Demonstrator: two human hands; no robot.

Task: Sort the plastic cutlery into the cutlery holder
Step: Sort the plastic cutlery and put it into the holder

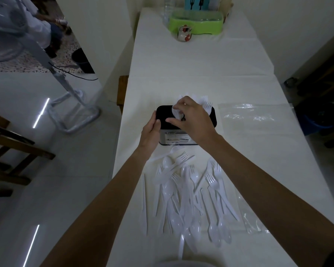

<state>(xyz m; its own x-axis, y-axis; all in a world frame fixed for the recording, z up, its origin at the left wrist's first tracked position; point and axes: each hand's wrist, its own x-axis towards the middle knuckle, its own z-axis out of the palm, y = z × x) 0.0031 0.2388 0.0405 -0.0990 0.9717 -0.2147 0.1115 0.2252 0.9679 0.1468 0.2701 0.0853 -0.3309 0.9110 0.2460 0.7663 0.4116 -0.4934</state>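
Dozens of white plastic forks, spoons and knives lie in a loose pile [189, 193] on the white table [201, 64], on the near side of the black cutlery holder [163, 110], most with their long axes running roughly near to far. The left hand [151, 130] clasps the holder's left end, fingers along the side wall and thumb on the front face, steadying it. The right hand [191, 116] hangs directly over the holder's top, its fingertips curled and pinching a white utensil [175, 110]; whether it is a spoon or a knife cannot be told. That piece sits just left of the hand's knuckles, over the middle-left part of the holder, while a bunch of forks [206, 105] stands tines-up at the right end. The drop looks to be straight down. A clear plastic bag [247, 116] lies flat to the right of the holder.
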